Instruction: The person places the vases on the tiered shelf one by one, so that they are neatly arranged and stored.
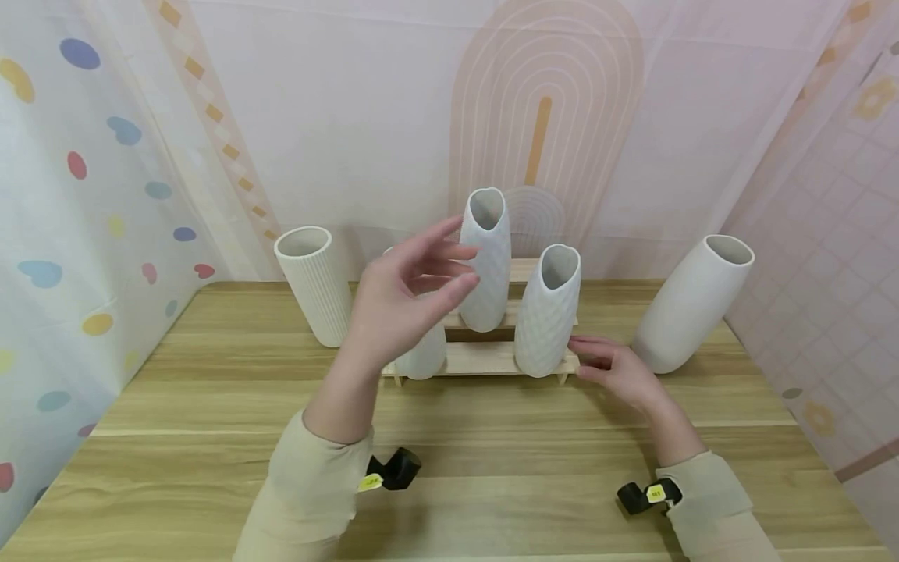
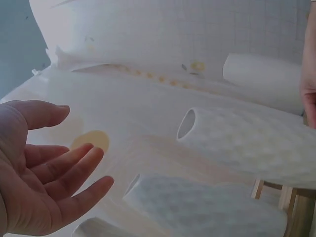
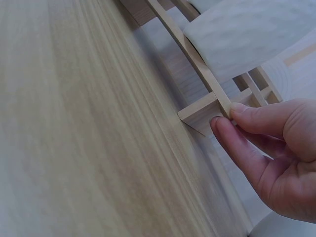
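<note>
A tiered wooden stand (image 1: 481, 359) bears three white vases with a diamond-like texture. One vase (image 1: 489, 273) is on a higher step; another vase (image 1: 546, 328) is at the right of the lowest step. My left hand (image 1: 400, 300) hides much of the third vase (image 1: 424, 357), at the lower left. This hand is raised, fingers spread and gently bent; in the left wrist view nothing is between them. At the stand's right end, my right hand (image 3: 276, 148) pinches the tip of the front slat (image 3: 219, 98) between thumb and fingers.
A ribbed white vase (image 1: 319, 289) leans in view left of the stand. To the right, near my right hand, is a smooth white vase (image 1: 691, 304). Patterned cloth (image 1: 365, 117) hangs behind the wooden table (image 1: 492, 453). Each wrist carries a black camera mount (image 1: 400, 468).
</note>
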### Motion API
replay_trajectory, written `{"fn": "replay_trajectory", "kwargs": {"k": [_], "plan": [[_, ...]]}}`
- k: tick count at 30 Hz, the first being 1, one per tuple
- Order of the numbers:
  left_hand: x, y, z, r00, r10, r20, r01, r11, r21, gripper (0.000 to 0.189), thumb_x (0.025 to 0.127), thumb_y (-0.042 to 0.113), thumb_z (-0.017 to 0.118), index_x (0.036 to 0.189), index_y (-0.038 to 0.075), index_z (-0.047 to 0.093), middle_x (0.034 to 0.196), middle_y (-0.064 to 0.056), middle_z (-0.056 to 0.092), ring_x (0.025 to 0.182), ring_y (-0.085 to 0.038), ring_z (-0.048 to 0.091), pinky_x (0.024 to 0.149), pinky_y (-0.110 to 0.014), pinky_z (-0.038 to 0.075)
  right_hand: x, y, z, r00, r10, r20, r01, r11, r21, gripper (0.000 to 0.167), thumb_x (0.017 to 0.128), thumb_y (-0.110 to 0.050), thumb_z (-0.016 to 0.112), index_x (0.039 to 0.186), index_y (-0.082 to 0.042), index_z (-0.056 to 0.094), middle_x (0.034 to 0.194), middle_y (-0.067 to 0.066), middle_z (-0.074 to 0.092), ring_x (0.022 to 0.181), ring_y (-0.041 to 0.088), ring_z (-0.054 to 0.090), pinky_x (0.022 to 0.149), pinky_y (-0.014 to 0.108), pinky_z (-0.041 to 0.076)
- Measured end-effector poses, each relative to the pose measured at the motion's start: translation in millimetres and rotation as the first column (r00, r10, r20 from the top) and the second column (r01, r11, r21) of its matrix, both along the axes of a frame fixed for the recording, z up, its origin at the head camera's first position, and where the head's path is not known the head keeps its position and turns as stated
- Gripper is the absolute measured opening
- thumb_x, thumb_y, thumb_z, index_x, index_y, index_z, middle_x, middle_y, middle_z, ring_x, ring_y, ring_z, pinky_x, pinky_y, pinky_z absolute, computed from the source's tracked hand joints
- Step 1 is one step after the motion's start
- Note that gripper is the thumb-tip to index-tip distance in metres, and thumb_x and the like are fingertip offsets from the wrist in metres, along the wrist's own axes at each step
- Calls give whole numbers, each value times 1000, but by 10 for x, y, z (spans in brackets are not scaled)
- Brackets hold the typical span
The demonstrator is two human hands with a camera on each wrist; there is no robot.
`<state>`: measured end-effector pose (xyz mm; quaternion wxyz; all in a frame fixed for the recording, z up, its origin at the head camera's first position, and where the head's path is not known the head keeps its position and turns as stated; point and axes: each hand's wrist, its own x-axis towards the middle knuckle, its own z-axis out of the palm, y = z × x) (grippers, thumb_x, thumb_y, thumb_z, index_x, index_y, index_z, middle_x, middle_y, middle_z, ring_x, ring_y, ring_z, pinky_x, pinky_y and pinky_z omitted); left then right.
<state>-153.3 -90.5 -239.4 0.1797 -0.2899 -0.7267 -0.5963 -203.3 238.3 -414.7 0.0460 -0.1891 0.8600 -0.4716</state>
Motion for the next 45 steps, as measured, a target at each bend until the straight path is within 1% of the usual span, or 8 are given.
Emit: {"fn": "replay_trajectory", "kwargs": {"k": [3,10,14,20,31,34,40,45], "plan": [[2,-166,26,1000,-1,31,0,1000,26,53,86,-8,70,137,-2,56,108,-21,70,89,-19,69,83,-34,57,-1,0,2,1000,0,2,0,1000,-3,46,93,-4,68,135,6,56,144,25,48,128,42,49,100,51,46],[-6,-572,20,994,95,50,-97,994,50,52,86,-7,71,135,5,61,103,-8,74,90,-17,70,78,-24,54,-2,0,10,1000,4,6,-4,1000,-4,46,93,-3,68,136,7,55,144,26,47,130,43,46,101,52,44],[-19,-775,-17,996,81,38,-85,988,128,48,87,-7,70,134,2,61,101,-6,74,88,-15,70,78,-22,54,3,-6,14,1000,6,12,-6,1000,-12,46,93,-3,67,136,8,54,144,27,47,131,43,45,101,52,44],[-36,-1031,-84,996,65,63,-79,968,238,47,88,-13,65,134,-3,59,98,-8,74,85,-16,71,83,-24,54,8,-11,25,1000,2,14,-2,1000,-5,45,93,-4,67,135,7,55,143,27,47,130,43,45,102,53,43],[-169,-1433,-322,979,154,131,-183,949,255,46,88,-10,67,131,4,63,94,-1,75,82,-10,71,79,-18,53,1,-7,18,1000,4,11,-4,1000,0,45,93,-5,68,136,7,55,143,26,47,132,43,44,103,53,41],[-213,-1520,-383,957,241,163,-276,927,253,46,86,-7,71,130,5,65,93,1,75,80,-9,69,75,-15,53,1,-8,14,1000,2,14,-2,1000,0,45,94,-5,67,136,6,55,143,26,47,131,43,44,103,53,41],[-323,-1671,-494,860,428,277,-493,838,235,55,80,-2,78,133,7,63,97,1,72,83,-10,66,71,-13,52,0,-4,9,1000,0,14,0,1000,-2,45,93,-5,67,136,6,56,144,25,48,132,42,43,103,53,41],[-426,-1779,-645,786,525,327,-583,805,109,65,81,7,81,140,13,57,114,-2,67,99,-13,62,83,-16,50,-3,-3,3,1000,3,8,-3,1000,-1,45,93,-4,67,136,7,55,143,26,48,132,43,44,103,54,41]]}}
